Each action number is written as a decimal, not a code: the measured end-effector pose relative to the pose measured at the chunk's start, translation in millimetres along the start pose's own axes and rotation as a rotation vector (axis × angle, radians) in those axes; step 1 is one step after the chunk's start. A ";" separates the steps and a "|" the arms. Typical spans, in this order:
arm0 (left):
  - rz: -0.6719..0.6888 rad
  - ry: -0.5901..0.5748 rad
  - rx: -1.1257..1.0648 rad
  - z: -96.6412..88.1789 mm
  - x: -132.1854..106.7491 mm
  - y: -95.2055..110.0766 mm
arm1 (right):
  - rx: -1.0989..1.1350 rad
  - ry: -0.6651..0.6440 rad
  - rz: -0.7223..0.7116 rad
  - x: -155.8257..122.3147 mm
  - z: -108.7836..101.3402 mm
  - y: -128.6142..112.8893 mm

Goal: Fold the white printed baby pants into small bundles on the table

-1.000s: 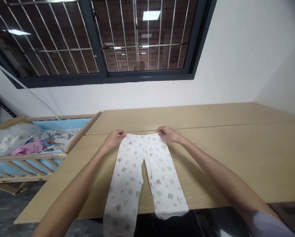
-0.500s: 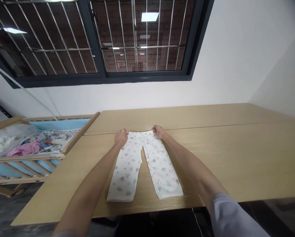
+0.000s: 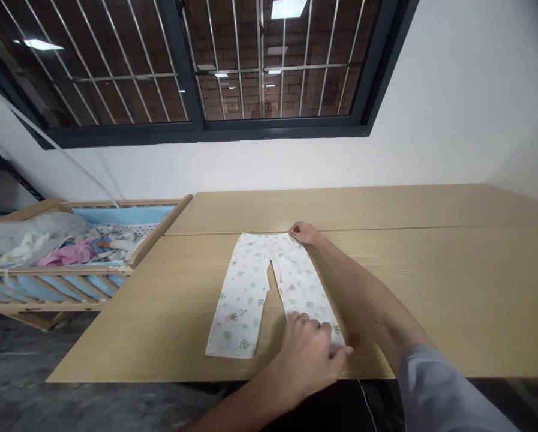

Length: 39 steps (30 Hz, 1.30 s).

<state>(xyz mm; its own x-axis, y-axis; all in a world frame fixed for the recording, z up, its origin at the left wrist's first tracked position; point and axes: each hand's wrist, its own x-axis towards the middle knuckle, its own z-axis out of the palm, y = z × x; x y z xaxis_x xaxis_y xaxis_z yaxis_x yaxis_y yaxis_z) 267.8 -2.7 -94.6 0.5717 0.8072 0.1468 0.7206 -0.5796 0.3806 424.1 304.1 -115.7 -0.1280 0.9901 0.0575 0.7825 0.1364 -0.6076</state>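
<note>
A pair of white baby pants (image 3: 246, 288) with small green and pink prints lies flat on the light wooden table (image 3: 430, 270), waistband away from me, legs spread toward the near edge. My right hand (image 3: 301, 231) is closed on the right corner of the waistband. My left hand (image 3: 311, 351) reaches across to the cuff of the right leg near the table's front edge, with its fingers curled over the fabric and its thumb out to the right.
A wooden crib (image 3: 154, 237) with blue lining stands against the table's left side and holds a heap of clothes (image 3: 66, 252). Behind the table are a white wall and a barred window (image 3: 206, 66). Dark floor shows at the lower left.
The pants were slid away from me until both legs lay fully on the table. My left hand then left the waistband's left corner and crossed to the right leg's cuff.
</note>
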 end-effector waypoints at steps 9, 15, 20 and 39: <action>-0.131 -0.164 -0.045 8.6 10.0 16.0 | -0.019 0.002 0.051 -2.3 -7.6 -15.9; -0.331 -0.014 -0.418 -32.4 -23.5 -2.6 | 0.030 0.005 0.047 7.1 -16.9 -53.6; -0.535 0.217 -0.691 -58.6 -77.9 -39.0 | 0.059 0.005 0.026 18.4 -6.6 -97.9; -0.906 0.268 0.121 -65.6 -145.5 -93.5 | -0.099 0.015 -0.078 9.2 87.1 -182.0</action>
<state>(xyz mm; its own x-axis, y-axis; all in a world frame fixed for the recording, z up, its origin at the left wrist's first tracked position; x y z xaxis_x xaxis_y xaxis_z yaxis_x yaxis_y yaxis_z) 91.6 -58.6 -91.7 -0.3220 0.9453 0.0527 0.8901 0.2833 0.3570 227.4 285.5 -73.7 -0.1818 0.9767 0.1141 0.8268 0.2146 -0.5199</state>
